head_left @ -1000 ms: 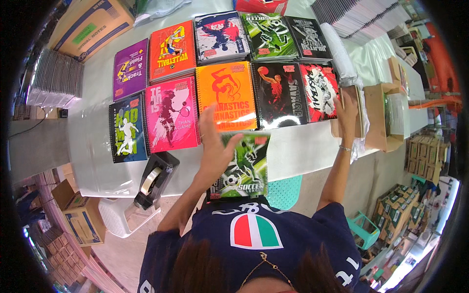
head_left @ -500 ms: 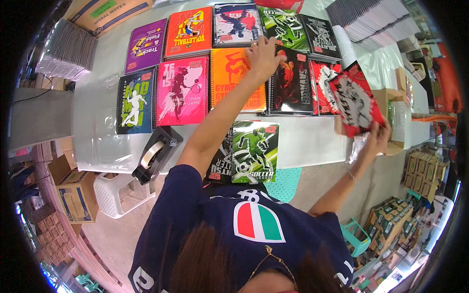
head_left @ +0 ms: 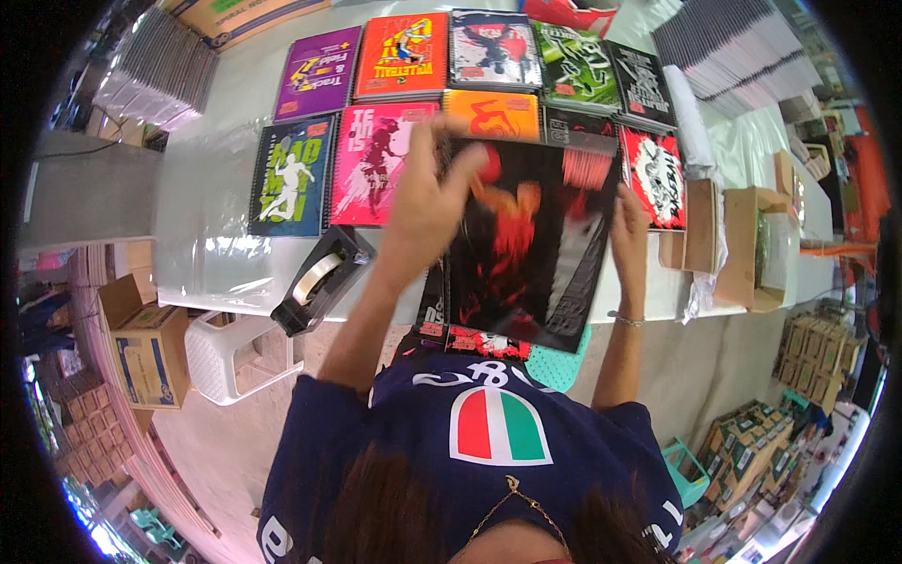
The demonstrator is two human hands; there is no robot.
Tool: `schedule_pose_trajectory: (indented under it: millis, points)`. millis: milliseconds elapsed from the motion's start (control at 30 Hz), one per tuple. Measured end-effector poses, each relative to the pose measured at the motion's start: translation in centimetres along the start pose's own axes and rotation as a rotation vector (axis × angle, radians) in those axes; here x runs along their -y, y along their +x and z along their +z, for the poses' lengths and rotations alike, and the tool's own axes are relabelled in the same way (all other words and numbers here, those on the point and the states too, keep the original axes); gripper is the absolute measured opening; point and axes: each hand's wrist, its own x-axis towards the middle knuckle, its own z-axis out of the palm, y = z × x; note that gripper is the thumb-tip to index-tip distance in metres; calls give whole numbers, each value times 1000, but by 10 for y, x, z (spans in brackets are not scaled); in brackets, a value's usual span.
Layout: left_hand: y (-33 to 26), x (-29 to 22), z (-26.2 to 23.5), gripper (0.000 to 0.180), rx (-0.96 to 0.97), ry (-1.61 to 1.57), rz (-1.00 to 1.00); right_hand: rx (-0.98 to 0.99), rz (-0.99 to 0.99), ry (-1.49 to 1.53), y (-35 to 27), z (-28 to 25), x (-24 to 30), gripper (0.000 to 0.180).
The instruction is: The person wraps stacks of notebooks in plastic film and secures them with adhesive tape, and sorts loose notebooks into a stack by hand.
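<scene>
A black spiral notebook (head_left: 526, 244) with a red-orange basketball player on its cover is held up over my lap, slightly blurred. My left hand (head_left: 427, 207) is at its upper left corner, thumb over the cover, fingers smeared by motion. My right hand (head_left: 629, 226) grips its right edge. Below it, a red notebook (head_left: 484, 341) and part of a black notebook (head_left: 430, 315) show at my lap. On the table lie rows of sports notebooks: pink (head_left: 376, 174), orange (head_left: 493, 113), dark blue (head_left: 291, 179), and red-and-white (head_left: 655, 179) beside my right hand.
A black tape dispenser (head_left: 319, 282) sits at the table's near edge. Tall notebook stacks (head_left: 160, 70) (head_left: 728, 47) stand at the far left and far right. Open cardboard boxes (head_left: 756, 244) are on the right. A white stool (head_left: 235, 352) stands at the left.
The black basketball notebook has come off the table toward me, with my left hand. The red notebook has left my right hand; a red one now shows at my lap, where the green soccer cover was.
</scene>
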Motion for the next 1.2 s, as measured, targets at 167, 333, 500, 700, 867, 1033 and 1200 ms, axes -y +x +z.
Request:
schedule_pose_trajectory:
  millis: [167, 333, 500, 700, 867, 1033, 1200]
  points:
    - [-4, 94, -41, 66, -268, 724, -60, 77, 17, -260, 35, 87, -14, 45]
    - [9, 136, -49, 91, -325, 1170, -140, 42, 30, -609, 66, 131, -7, 76]
    - [46, 173, -76, 105, -424, 1182, -169, 56, 99, -283, 86, 102, -28, 47]
    - [82, 144, -114, 118, -70, 1191, -447, 97, -126, -164, 54, 19, 59, 32]
    - [108, 195, -154, 87, -182, 1110, -260, 345, -356, -641, 20, -33, 153, 31]
    - [103, 177, -163, 42, -163, 465, -166, 71, -457, -516, -5, 6, 134, 33]
    - [53, 37, -97, 38, -60, 25, 37, 109, -77, -130, -78, 12, 17, 20]
